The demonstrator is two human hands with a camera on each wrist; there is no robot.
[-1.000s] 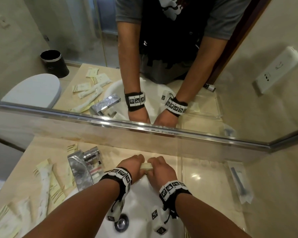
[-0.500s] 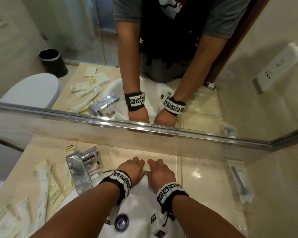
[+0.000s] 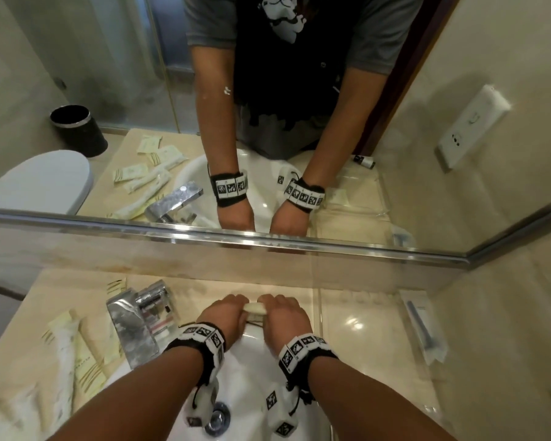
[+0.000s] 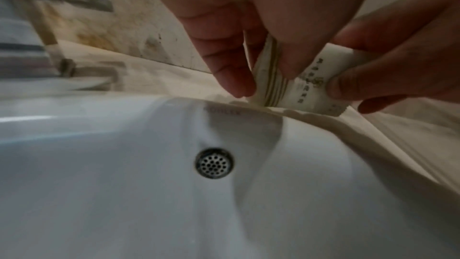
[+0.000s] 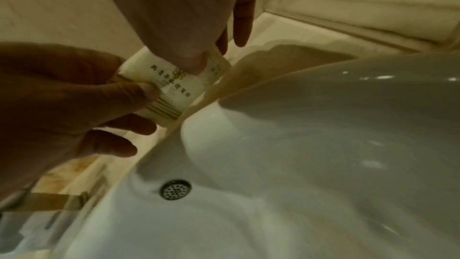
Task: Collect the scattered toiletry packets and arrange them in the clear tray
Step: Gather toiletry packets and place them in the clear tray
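Observation:
A small cream toiletry packet (image 3: 254, 308) with gold stripes is held by both hands just above the back rim of the sink. My left hand (image 3: 226, 316) pinches its striped end (image 4: 271, 86) between thumb and fingers. My right hand (image 3: 283, 316) pinches the other end, thumb on the printed face (image 5: 174, 86). The packet's lower edge is at the counter by the basin rim. The clear tray (image 3: 320, 323) lies on the counter right of the sink, with a long packet (image 3: 422, 326) at its far side. Several more cream packets (image 3: 74, 351) lie scattered left of the faucet.
A chrome faucet (image 3: 134, 323) stands left of my hands, with the white basin (image 3: 252, 370) and its drain (image 3: 217, 418) below them. The mirror and its metal ledge (image 3: 268, 240) run close behind. A wall rises at the right.
Both hands still hold the same packet at the back of the sink. They have closed in around it and sunk slightly toward the counter.

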